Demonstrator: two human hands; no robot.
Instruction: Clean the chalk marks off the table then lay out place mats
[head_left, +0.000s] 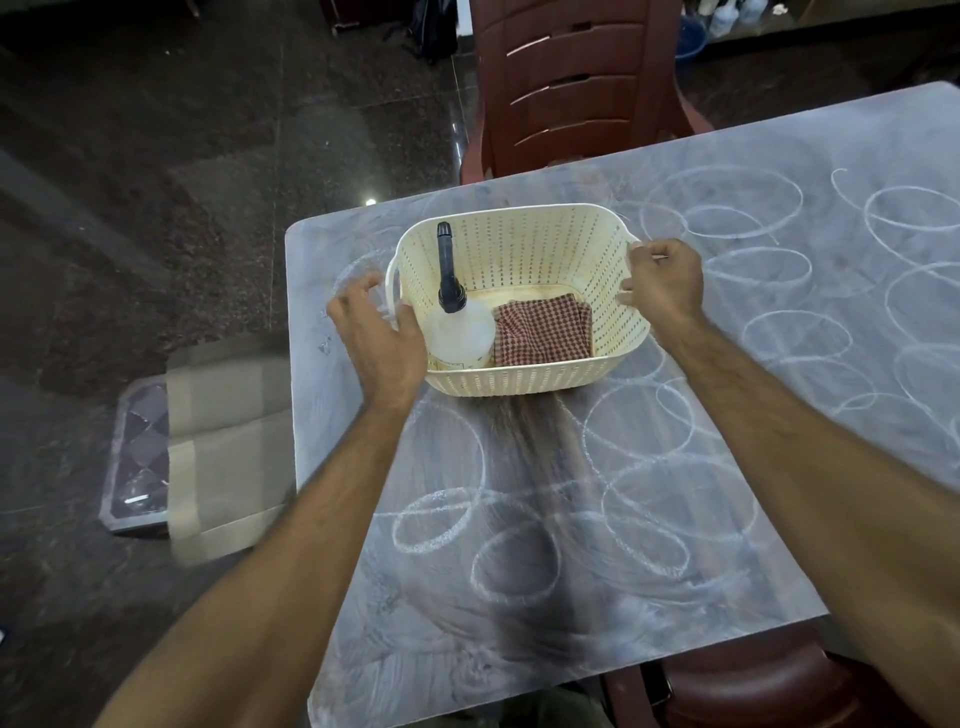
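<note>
While my right hand (662, 283) grips the handle of the cream basket (524, 384) and my left hand (376, 332) curls at the other handle, chalk marks (680, 514) cover the table (779, 545), so I judge cleaning has not begun: next I need the spray bottle (457, 322) and checked cloth (543, 330) inside.

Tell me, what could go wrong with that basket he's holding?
The spray bottle leans against the basket wall, so it might tip or roll if the basket tilts. The left hand only partly grips its handle, so the basket may slip. Dragging the basket could also smear the chalk marks across the table.
</note>
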